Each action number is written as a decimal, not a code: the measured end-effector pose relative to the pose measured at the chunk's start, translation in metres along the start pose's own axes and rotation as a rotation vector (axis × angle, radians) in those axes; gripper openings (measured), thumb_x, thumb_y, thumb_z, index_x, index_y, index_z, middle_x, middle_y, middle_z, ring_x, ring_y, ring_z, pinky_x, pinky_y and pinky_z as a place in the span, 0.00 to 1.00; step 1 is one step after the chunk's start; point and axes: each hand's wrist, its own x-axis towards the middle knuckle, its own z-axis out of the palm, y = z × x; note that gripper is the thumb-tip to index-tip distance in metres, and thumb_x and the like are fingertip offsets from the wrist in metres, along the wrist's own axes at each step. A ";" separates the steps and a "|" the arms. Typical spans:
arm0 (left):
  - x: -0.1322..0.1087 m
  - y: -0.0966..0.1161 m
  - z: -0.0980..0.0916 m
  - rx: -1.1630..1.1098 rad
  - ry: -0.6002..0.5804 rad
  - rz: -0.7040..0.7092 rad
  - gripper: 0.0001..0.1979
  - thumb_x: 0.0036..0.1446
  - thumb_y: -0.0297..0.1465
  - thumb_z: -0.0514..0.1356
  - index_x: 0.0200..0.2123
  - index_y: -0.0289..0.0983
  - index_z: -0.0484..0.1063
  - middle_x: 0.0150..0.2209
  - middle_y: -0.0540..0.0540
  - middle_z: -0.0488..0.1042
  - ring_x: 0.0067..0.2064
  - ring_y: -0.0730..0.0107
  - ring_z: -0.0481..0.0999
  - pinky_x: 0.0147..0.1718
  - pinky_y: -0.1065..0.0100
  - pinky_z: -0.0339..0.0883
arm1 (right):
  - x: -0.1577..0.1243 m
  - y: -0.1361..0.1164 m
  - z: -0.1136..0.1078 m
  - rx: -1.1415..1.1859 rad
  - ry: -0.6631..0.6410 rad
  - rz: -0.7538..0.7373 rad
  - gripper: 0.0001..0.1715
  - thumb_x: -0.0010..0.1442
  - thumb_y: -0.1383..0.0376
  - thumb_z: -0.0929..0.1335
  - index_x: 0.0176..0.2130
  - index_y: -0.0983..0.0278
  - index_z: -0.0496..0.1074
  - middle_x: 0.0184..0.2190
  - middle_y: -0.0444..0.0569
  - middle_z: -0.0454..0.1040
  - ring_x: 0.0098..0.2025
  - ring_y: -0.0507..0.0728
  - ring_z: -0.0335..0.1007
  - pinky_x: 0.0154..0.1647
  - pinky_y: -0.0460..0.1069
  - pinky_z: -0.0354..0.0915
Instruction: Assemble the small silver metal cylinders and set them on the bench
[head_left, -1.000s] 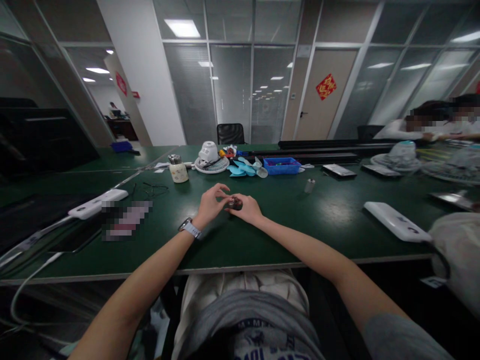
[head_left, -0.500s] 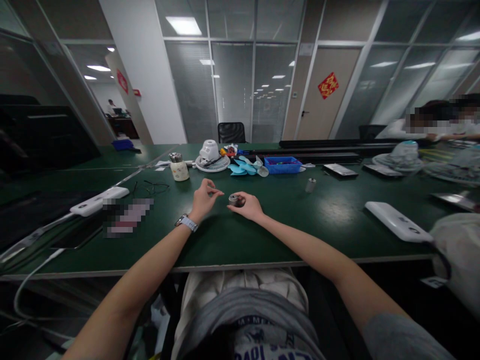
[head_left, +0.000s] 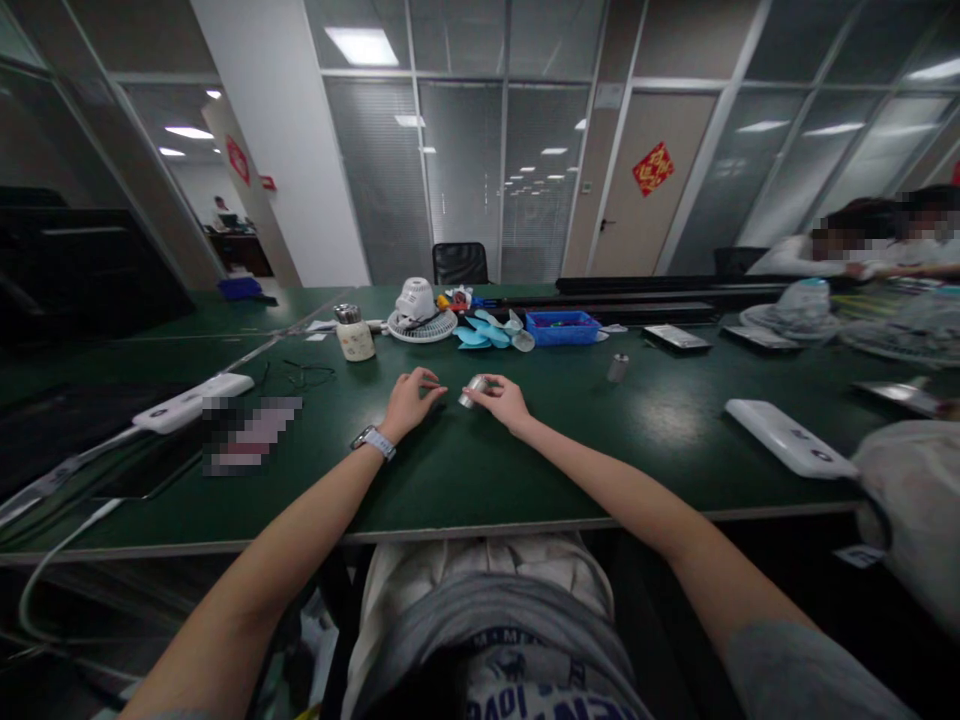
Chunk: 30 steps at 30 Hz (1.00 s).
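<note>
My right hand [head_left: 506, 402] grips a small silver metal cylinder [head_left: 471, 393] between thumb and fingers, tilted just above the green table [head_left: 450, 480]. Its exact kind is not clear. To the left, my left hand [head_left: 409, 402], with a watch on the wrist, is held over the table with thumb and fingers apart. Nothing shows between them, and a small gap separates them from the cylinder. A second, similar silver cylinder [head_left: 618, 368] stands on the table to the right.
Behind my hands lie a white fan part [head_left: 420, 318], light-blue fan blades [head_left: 484, 332] and a blue basket [head_left: 562, 328]. A cream jar [head_left: 354, 336] stands at left. White power strips [head_left: 787, 438] lie on both sides. People sit at far right.
The cylinder in my right hand has gone from upright, with its ringed end up, to tilted. My left thumb and fingers have parted from a pinch.
</note>
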 end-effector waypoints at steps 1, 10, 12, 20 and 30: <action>0.000 -0.001 0.001 0.010 0.033 -0.005 0.11 0.56 0.39 0.60 0.39 0.40 0.67 0.39 0.45 0.80 0.46 0.57 0.72 0.46 0.59 0.62 | 0.001 -0.003 0.000 0.085 0.007 0.055 0.25 0.46 0.63 0.76 0.43 0.66 0.70 0.32 0.48 0.78 0.30 0.52 0.75 0.35 0.47 0.71; 0.001 -0.005 0.005 0.016 0.036 -0.058 0.11 0.59 0.40 0.56 0.38 0.39 0.69 0.37 0.45 0.78 0.42 0.59 0.71 0.43 0.60 0.62 | 0.002 -0.020 -0.010 0.500 -0.084 0.379 0.09 0.65 0.64 0.64 0.35 0.65 0.70 0.28 0.47 0.78 0.28 0.50 0.75 0.33 0.43 0.69; 0.001 -0.005 0.006 0.021 0.028 -0.054 0.11 0.59 0.41 0.56 0.37 0.39 0.70 0.37 0.44 0.78 0.42 0.59 0.71 0.42 0.60 0.63 | 0.003 -0.020 -0.013 0.532 -0.093 0.416 0.12 0.66 0.61 0.62 0.35 0.65 0.70 0.28 0.48 0.78 0.28 0.51 0.75 0.34 0.44 0.69; 0.001 -0.002 0.005 0.027 0.002 -0.055 0.13 0.61 0.41 0.53 0.39 0.39 0.70 0.36 0.44 0.78 0.41 0.59 0.72 0.42 0.60 0.63 | 0.002 -0.026 -0.016 0.566 -0.066 0.490 0.16 0.68 0.59 0.60 0.35 0.66 0.70 0.27 0.49 0.77 0.27 0.49 0.74 0.36 0.44 0.70; 0.000 0.001 0.004 0.031 -0.010 -0.063 0.12 0.61 0.39 0.53 0.41 0.39 0.70 0.37 0.43 0.78 0.43 0.58 0.71 0.42 0.60 0.63 | 0.002 -0.015 -0.007 0.413 -0.007 0.267 0.08 0.54 0.72 0.72 0.37 0.67 0.72 0.37 0.50 0.79 0.39 0.51 0.76 0.50 0.46 0.69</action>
